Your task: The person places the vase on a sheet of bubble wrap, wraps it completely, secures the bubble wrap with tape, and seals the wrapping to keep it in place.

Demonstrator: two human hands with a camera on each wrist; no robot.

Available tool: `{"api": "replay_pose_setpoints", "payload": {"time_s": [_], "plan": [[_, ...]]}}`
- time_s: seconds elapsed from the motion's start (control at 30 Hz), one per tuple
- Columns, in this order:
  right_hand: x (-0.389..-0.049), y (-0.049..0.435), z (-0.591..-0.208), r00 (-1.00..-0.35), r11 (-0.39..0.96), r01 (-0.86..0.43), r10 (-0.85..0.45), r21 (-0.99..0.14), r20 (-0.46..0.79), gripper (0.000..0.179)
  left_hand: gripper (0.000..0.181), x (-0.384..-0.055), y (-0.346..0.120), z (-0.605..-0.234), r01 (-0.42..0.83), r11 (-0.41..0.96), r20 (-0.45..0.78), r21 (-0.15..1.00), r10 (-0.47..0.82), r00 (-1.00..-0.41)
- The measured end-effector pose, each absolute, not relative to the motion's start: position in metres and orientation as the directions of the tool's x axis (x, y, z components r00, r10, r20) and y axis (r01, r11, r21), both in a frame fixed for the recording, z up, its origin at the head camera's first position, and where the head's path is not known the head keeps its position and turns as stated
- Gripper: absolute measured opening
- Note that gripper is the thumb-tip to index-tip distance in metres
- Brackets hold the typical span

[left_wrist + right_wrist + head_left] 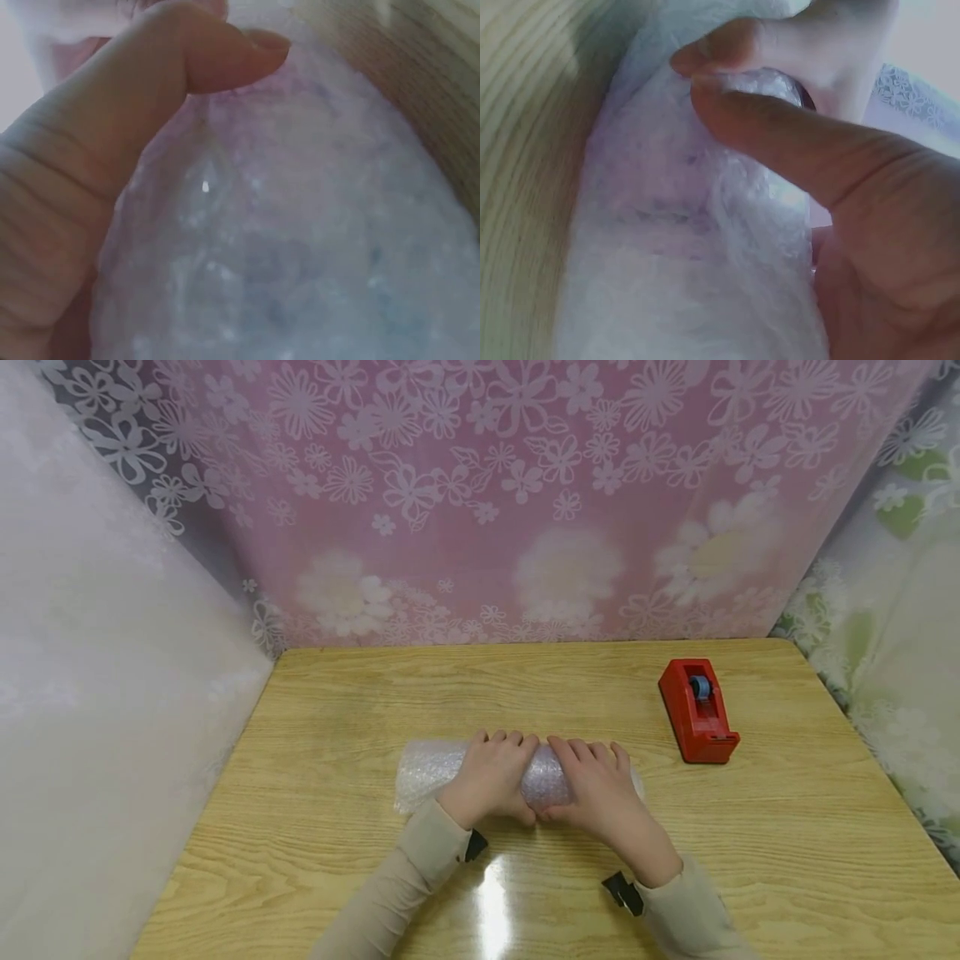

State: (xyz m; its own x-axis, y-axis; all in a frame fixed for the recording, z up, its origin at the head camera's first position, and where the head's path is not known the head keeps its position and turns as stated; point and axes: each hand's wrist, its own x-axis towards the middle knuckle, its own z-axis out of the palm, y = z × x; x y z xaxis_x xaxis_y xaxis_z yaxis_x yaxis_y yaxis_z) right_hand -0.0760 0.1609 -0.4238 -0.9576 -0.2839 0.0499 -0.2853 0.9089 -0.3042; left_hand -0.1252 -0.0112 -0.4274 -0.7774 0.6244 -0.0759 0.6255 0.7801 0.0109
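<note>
A bubble-wrap roll (431, 774) lies crosswise on the table, with a pinkish tint showing through its layers; what is inside cannot be made out. My left hand (495, 777) grips it left of its middle, fingers over the far side and thumb on the near side. Close beside it, my right hand (602, 785) holds the roll toward its right end in the same way. In the left wrist view the left thumb (150, 82) presses the clear plastic. The right wrist view has the right thumb (795, 142) against the wrap, close to the other thumb's tip.
A red tape dispenser (697, 718) with a small tape roll stands on the wooden table (315, 860), to the right and behind the hands. A pink flowered curtain (465, 527) hangs along the table's back edge, and pale sheets hang at both sides.
</note>
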Motion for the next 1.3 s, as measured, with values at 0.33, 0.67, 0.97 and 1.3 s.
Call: {"api": "replay_pose_setpoints", "payload": {"time_s": [0.33,0.67,0.97,1.3], "plan": [[-0.066,0.153,-0.430,-0.942,0.926,-0.320,-0.288,-0.199,0.174,0.094,0.102,-0.132,-0.014,-0.426,0.621,0.778,-0.114,0.096,0.629,-0.769],[-0.070,0.156,-0.427,-0.936,0.918,-0.345,-0.320,-0.198,0.149,0.093,0.108,-0.127,-0.016,-0.428,0.601,0.798,-0.131,0.052,0.602,-0.788],[-0.077,0.160,-0.426,-0.939,0.903,-0.345,-0.336,-0.257,0.080,0.092,0.109,-0.120,-0.026,-0.435,0.659,0.748,-0.001,0.081,0.661,-0.750],[-0.083,0.165,-0.422,-0.935,0.890,-0.350,-0.353,-0.292,0.045,0.092,0.069,-0.128,-0.040,-0.429,0.707,0.686,-0.025,0.173,0.720,-0.693]]}}
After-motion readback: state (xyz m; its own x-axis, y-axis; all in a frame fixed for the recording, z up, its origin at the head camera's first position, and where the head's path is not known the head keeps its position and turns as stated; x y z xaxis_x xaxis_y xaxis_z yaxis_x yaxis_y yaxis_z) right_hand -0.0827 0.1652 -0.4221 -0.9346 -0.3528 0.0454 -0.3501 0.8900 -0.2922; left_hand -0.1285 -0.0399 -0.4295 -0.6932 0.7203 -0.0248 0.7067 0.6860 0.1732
